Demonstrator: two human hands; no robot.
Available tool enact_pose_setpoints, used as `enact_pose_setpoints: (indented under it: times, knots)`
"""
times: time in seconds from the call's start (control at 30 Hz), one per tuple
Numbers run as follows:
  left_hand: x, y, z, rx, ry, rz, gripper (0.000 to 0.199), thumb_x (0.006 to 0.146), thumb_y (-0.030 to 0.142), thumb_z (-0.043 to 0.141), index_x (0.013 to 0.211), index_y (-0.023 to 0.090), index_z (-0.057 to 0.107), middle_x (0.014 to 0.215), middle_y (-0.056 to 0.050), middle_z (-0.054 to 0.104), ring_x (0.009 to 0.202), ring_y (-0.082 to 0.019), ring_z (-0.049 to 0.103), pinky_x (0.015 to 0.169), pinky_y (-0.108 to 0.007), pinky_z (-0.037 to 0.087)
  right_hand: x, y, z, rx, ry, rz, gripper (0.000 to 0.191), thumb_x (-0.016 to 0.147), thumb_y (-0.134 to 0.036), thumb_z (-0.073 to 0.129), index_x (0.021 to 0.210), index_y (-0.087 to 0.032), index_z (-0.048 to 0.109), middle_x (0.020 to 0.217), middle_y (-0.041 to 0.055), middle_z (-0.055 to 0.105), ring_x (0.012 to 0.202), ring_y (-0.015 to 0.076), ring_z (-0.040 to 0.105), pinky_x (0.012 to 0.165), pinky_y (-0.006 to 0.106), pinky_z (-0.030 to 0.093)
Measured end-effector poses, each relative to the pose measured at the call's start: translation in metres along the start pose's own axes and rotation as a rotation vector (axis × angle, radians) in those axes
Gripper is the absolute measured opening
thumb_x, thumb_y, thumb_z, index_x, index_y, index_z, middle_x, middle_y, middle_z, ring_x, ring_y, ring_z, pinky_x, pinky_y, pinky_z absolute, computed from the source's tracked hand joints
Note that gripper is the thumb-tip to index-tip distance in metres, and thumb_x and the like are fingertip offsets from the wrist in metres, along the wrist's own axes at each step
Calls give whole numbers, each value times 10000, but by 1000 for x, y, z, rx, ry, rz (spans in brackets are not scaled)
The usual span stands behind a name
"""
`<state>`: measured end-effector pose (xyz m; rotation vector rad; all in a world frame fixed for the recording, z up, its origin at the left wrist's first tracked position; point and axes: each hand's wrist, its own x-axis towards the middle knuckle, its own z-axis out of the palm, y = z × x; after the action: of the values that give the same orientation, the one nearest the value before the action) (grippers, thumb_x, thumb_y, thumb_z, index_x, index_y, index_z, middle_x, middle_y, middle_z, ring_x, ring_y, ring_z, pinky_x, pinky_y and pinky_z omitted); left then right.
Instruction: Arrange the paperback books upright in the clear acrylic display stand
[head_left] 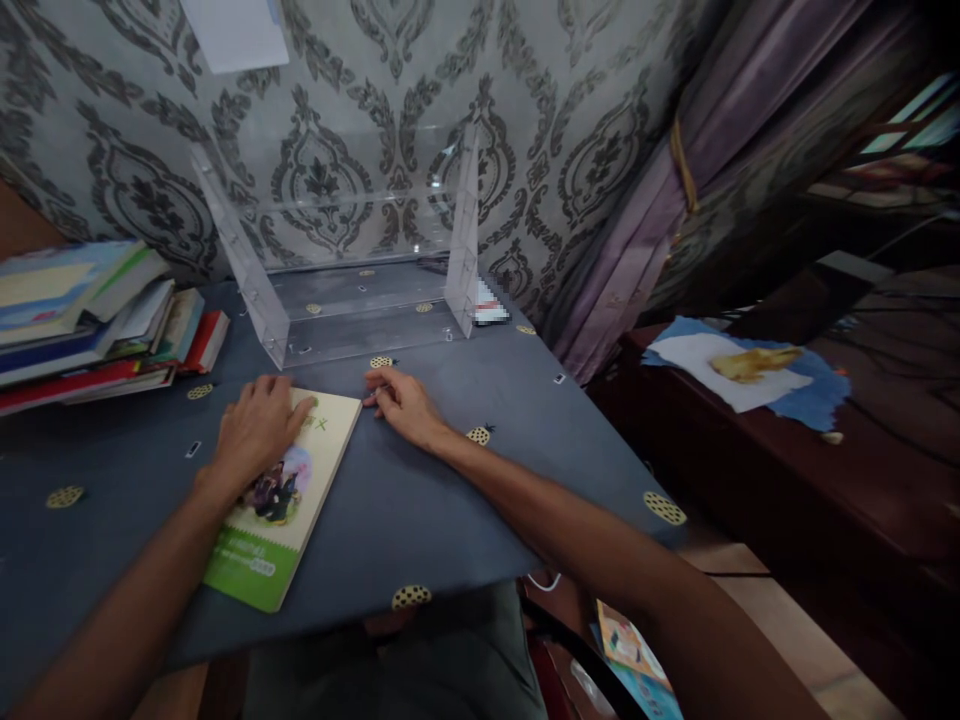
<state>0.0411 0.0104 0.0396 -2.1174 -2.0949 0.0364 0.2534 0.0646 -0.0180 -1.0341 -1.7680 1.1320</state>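
Observation:
A book with a cream and green cover and a small picture of figures lies flat on the table, tilted slightly to the right. My left hand grips its upper left part, thumb across the cover and fingers bent over the left side. Close by the book's top right corner is my right hand, loosely curled with its fingers apart. Its fingertips come near the corner, and I cannot tell whether they touch it. Behind both hands stands a clear plastic rack with upright side panels.
Stacked books rise at the table's left. A partly blurred-out item lies right of the rack. Patterned wallpaper closes off the back, beside a purple curtain. Right of the table, a dark red surface holds a blue cloth.

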Motion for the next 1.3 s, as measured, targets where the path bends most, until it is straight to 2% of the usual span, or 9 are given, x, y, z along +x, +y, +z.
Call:
enact_pose_setpoints:
  times: [0.17,0.3,0.47,0.6,0.73,0.93,1.07,1.2,1.3]
  knots:
    - [7,-10,3,-50,9,-106,593,1010,477,339,1406,78,529,1283,-242,647,1209,-416,602,930,-517,529,-1,0,1,-2,6,-43,312,928,-30,487,1148,-189,641,1064,62,730,870,151,769,745,284,625]
    - [13,-17,0,-176,-37,-234,616,983,529,375,1411,113,525,1212,-200,699,1157,-374,654,918,-439,522,-2,-1,0,-67,12,-72,233,924,-153,633,1151,-187,669,1040,63,750,846,150,733,787,317,616]
    - [20,-28,-2,-317,-102,-334,548,960,583,379,1181,173,667,1073,-143,755,1067,-348,685,821,-382,494,-1,-2,1,-86,-57,-68,307,834,-172,776,1131,-169,703,1048,68,753,832,142,712,813,321,592]
    - [18,-27,2,-301,-90,-307,519,959,603,360,957,201,688,1000,-133,751,1002,-338,679,774,-367,451,-1,-2,2,-111,-90,-44,280,822,-148,782,1098,-158,730,928,44,751,814,155,707,802,326,582]
    - [16,-27,5,-343,-95,-257,517,943,627,359,732,217,592,791,-88,676,833,-288,636,685,-338,383,0,-1,3,-124,-93,-43,251,822,-154,782,1069,-164,741,901,35,749,801,154,698,794,326,577]
    - [22,-35,6,-534,-37,-206,419,909,558,362,679,225,474,647,0,500,672,-190,508,601,-290,328,-3,-1,3,-141,-68,-95,244,844,-193,753,1087,-177,735,965,49,757,846,160,700,801,319,568]
    - [27,-39,9,-609,-16,-183,380,895,532,345,720,225,484,635,18,481,655,-177,500,577,-272,354,-1,0,1,-19,-90,-68,262,873,-286,730,1108,-172,710,964,61,757,874,176,709,760,301,558]
    - [28,-40,12,-626,-8,-186,379,914,508,323,738,221,497,657,10,520,673,-184,535,590,-271,387,4,-1,-5,286,-234,83,359,845,-357,748,1134,-170,648,699,-8,704,654,151,683,518,214,457]
    - [22,-35,10,-599,-19,-192,365,934,488,358,802,213,558,728,-23,614,739,-218,602,664,-295,434,5,-4,-8,440,-276,157,352,805,-313,778,1090,-169,628,627,-34,686,580,126,664,463,183,419]
